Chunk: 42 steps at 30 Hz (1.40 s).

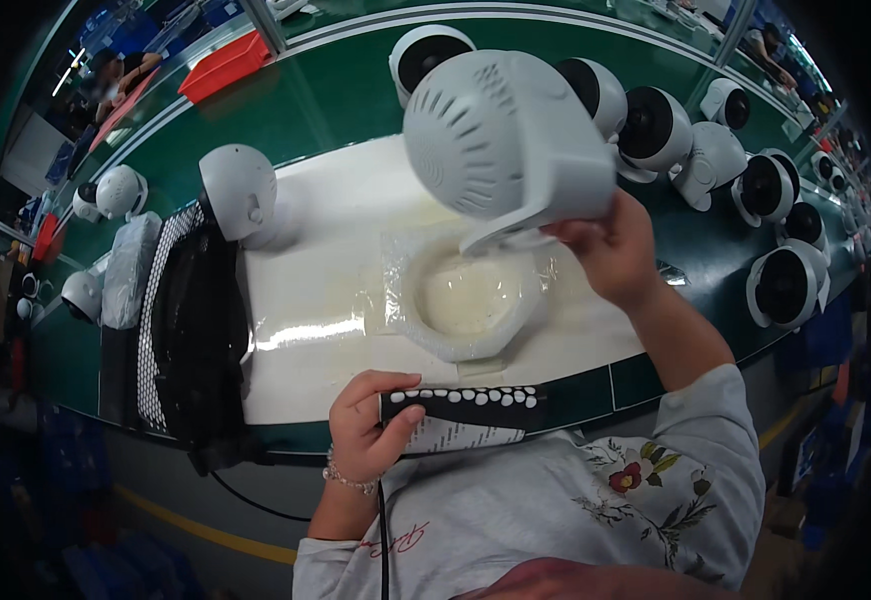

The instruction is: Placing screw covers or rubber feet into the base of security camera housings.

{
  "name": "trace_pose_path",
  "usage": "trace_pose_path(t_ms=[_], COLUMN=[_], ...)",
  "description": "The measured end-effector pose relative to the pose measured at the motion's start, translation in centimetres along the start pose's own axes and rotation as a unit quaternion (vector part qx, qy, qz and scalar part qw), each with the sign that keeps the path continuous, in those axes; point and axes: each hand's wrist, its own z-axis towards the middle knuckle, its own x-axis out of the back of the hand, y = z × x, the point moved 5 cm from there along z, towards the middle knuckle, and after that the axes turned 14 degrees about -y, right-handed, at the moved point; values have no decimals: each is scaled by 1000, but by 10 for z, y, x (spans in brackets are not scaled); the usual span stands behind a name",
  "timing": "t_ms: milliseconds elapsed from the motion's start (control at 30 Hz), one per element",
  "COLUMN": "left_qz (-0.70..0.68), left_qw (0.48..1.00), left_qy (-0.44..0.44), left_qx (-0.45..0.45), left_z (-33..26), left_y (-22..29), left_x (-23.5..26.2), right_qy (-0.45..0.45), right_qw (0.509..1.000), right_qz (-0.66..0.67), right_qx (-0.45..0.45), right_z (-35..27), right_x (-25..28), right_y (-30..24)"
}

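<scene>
Fingers of the right hand (618,250) grip a tilted white device (486,140); the left hand (368,432) pinches a white-dotted black strip (468,397). Handling step, I'd judge; the next move calls for steadiness.

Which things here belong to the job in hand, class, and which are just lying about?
Seemingly in the job:
white domed device, in the right hand
black dotted strip, in the left hand
white padded ring

Apparently lying about:
red bin
plastic-wrapped bundle
</scene>
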Motion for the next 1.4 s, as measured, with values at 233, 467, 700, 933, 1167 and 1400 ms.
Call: trace_pose_path(t_ms=[233,467,700,933,1167,1400], left_qz=[-29,-70,-152,-212,-252,-198], left_qw=[999,994,974,963,966,977], left_qy=[2,71,167,164,65,68], left_qx=[-35,-42,7,6,-9,-34], left_z=[-10,-19,-33,-19,-15,-18], left_y=[0,8,-4,6,2,6], left_x=[-1,0,-1,-14,-24,-21], right_qy=[-148,-371,-101,-66,-25,-45], right_qw=[987,921,963,997,983,966], right_qz=[20,-116,-200,28,181,246], right_qx=[-57,32,153,-24,-12,-69], right_z=[0,41,-26,-103,-111,-112], right_x=[1,-32,-20,-66,-75,-71], right_y=[-32,-32,-64,-27,-14,-12])
